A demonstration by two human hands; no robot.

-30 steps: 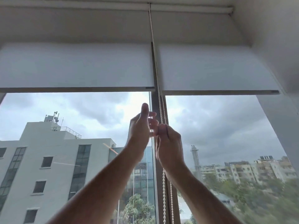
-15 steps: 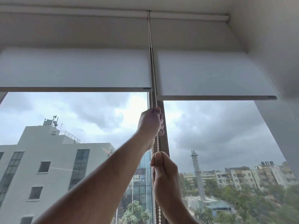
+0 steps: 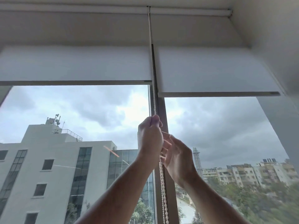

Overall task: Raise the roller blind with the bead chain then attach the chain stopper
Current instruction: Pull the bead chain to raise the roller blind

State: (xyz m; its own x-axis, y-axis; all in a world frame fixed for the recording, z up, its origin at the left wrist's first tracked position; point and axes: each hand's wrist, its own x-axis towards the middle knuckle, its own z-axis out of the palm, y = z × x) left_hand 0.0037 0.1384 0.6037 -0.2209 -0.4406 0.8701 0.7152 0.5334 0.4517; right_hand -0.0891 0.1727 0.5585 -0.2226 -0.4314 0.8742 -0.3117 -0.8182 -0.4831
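A white bead chain [image 3: 162, 183] hangs down the window's middle post between two white roller blinds. The left blind [image 3: 76, 63] has its bottom bar a little higher than that of the right blind [image 3: 215, 71]. My left hand [image 3: 149, 138] is closed in a fist around the chain, which runs up out of its top. My right hand [image 3: 178, 157] is just to the right and lower, fingers spread apart and curved toward the chain, holding nothing. No chain stopper is visible.
The brown window post [image 3: 162, 109] stands behind the chain. A white wall [image 3: 275, 38] closes in on the right, with the roller tube [image 3: 72, 9] along the ceiling. Buildings and trees lie outside the glass.
My right hand has let go of the chain and risen from low down to beside my left hand. My left hand stays gripped on the chain. The right blind's bottom bar sits lower relative to the left blind's.
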